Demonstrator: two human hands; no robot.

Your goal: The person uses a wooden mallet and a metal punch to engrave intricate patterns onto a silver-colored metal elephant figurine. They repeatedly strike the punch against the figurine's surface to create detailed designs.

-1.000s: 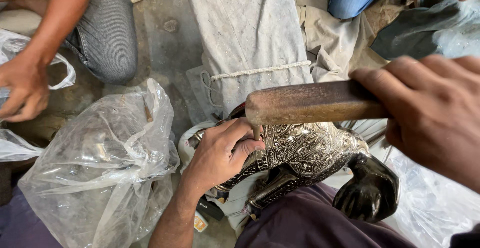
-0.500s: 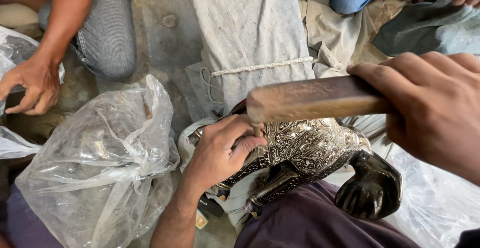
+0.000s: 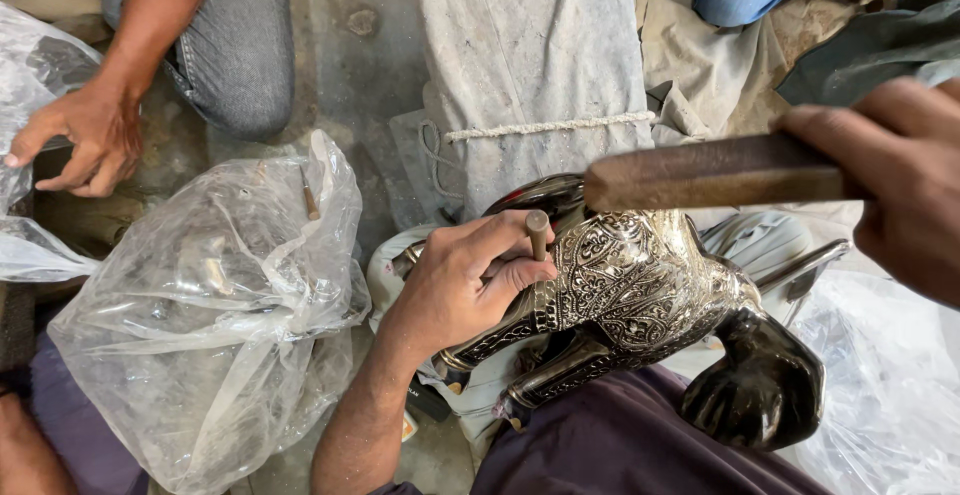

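A silver, engraved metal animal figure (image 3: 640, 290) with a black head lies across my lap. My left hand (image 3: 465, 280) rests on its flank and pinches a small metal punch (image 3: 538, 233) upright against the engraved surface. My right hand (image 3: 905, 180) grips a brown wooden mallet (image 3: 700, 170), whose blunt end hovers just above and right of the punch's top.
A crumpled clear plastic bag (image 3: 215, 305) lies left of my arm. A grey cloth sack (image 3: 535, 65) tied with white cord lies ahead. Another person's hand (image 3: 85, 140) and jeans-clad knee (image 3: 240, 45) are at upper left; more plastic sheet (image 3: 880, 385) at right.
The mallet has lifted and drawn back to the right, baring the punch's top. The other person's hand at upper left has moved up and right.
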